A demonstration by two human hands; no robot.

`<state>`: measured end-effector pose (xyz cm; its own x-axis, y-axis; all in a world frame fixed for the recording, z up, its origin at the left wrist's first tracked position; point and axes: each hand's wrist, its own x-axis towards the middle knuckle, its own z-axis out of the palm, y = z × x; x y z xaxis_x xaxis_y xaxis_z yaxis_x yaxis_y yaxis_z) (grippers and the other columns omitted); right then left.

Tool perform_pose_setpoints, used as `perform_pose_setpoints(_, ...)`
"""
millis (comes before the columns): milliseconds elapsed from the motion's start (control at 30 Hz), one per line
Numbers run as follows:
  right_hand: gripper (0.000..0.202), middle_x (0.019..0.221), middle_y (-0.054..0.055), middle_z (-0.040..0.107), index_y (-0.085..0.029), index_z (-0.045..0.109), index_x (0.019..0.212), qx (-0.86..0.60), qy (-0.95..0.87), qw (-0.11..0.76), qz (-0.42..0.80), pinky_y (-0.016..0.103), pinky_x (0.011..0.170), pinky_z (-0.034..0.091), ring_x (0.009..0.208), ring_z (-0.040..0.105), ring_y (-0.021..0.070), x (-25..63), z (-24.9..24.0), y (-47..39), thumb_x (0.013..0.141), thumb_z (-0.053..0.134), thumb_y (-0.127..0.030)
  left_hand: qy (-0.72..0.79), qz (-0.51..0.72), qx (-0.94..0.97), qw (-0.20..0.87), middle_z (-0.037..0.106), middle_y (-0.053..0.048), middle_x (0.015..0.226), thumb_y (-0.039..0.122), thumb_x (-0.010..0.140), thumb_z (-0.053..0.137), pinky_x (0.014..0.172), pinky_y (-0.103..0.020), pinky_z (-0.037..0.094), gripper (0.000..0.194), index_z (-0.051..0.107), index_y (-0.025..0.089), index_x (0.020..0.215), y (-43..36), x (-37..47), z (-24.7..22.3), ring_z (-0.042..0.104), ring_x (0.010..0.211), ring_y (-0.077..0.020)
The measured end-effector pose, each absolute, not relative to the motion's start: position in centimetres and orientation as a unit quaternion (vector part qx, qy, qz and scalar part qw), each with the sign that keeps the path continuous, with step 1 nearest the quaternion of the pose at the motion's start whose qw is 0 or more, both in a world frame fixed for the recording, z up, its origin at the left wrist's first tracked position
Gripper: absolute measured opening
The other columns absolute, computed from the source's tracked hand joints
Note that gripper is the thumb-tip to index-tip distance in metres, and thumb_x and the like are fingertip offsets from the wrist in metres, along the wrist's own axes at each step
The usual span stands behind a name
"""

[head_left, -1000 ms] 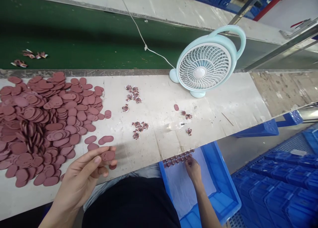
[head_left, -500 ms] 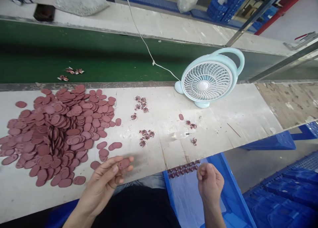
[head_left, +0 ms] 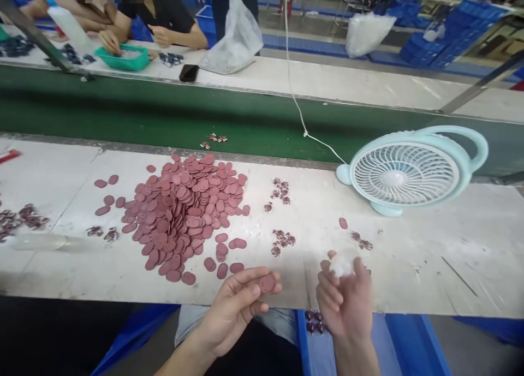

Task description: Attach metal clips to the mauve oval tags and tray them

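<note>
My left hand (head_left: 229, 313) pinches a reddish-brown oval disc (head_left: 267, 282) with small marks between thumb and fingers, above the table's front edge. To its right, my right hand (head_left: 346, 305) has its fingers around a small translucent bottle (head_left: 343, 263), blurred by motion; its tip cannot be made out. Left of my hands lies a big pile of the same oval discs (head_left: 180, 212). Small dark-and-silver pieces (head_left: 283, 238) sit in clusters on the tabletop beyond my hands. One single disc (head_left: 343, 223) lies farther right, near a few more of them.
A light-blue fan (head_left: 393, 179) stands at the back right, its cord running upward. A blue tray (head_left: 393, 343) with rows of pieces is below the table edge. Another bottle (head_left: 41, 242) lies at left. Beyond the green channel (head_left: 164, 117), people work near a teal basket (head_left: 131, 62).
My right hand has gone from a closed fist over the blue tray to the tabletop and taken hold of the bottle. My left hand still holds the disc. The view has swung left.
</note>
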<state>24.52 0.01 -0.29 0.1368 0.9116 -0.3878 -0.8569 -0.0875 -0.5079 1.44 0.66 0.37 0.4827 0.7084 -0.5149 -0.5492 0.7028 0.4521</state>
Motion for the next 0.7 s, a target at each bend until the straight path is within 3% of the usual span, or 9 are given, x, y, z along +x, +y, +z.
perform_pose_setpoints(100, 0.032, 0.057, -0.004, 0.059, -0.021, 0.065, 0.101, -0.47, -0.161, 0.684, 0.533, 0.02, 0.029, 0.041, 0.035, 0.052, 0.0118, 20.8, 2.0, -1.5, 0.095, 0.058, -0.051, 0.347, 0.363, 0.104, 0.858, 0.075, -0.013, 0.125, 0.018, 0.088, 0.074, 0.076, -0.02, 0.058, 0.025, 0.078, 0.019, 0.112, 0.4, 1.9, 0.5, 0.073, 0.11, -0.0226)
perform_pose_setpoints(233, 0.019, 0.068, 0.002, 0.068, -0.022, 0.062, 0.106, -0.537, -0.314, 0.677, 0.394, 0.031, 0.044, 0.054, 0.051, 0.066, 0.0207, 17.4, 2.4, -2.6, 0.095, 0.059, -0.038, 0.335, 0.368, 0.1, 0.862, 0.077, -0.013, 0.121, 0.024, 0.085, 0.079, 0.076, -0.02, 0.057, 0.027, 0.079, 0.019, 0.111, 0.1, 2.5, 0.8, 0.075, 0.101, -0.0203)
perform_pose_setpoints(533, 0.023, 0.078, 0.005, 0.068, -0.02, 0.06, 0.114, -0.581, -0.393, 0.626, 0.341, 0.041, 0.059, 0.061, 0.059, 0.067, 0.0227, 17.4, 0.6, -3.7, 0.095, 0.058, -0.033, 0.337, 0.359, 0.106, 0.864, 0.078, -0.012, 0.12, 0.028, 0.083, 0.08, 0.075, -0.019, 0.056, 0.03, 0.079, 0.021, 0.112, -0.2, 2.2, 0.5, 0.074, 0.097, -0.0176)
perform_pose_setpoints(700, 0.022, 0.079, 0.004, 0.067, -0.02, 0.061, 0.112, -0.592, -0.416, 0.617, 0.31, 0.034, 0.055, 0.057, 0.057, 0.064, 0.0194, 17.3, 1.3, -3.2, 0.095, 0.06, -0.034, 0.333, 0.361, 0.112, 0.864, 0.077, -0.013, 0.122, 0.028, 0.084, 0.08, 0.075, -0.019, 0.056, 0.031, 0.078, 0.021, 0.114, -0.2, 2.3, 0.3, 0.074, 0.098, -0.0171)
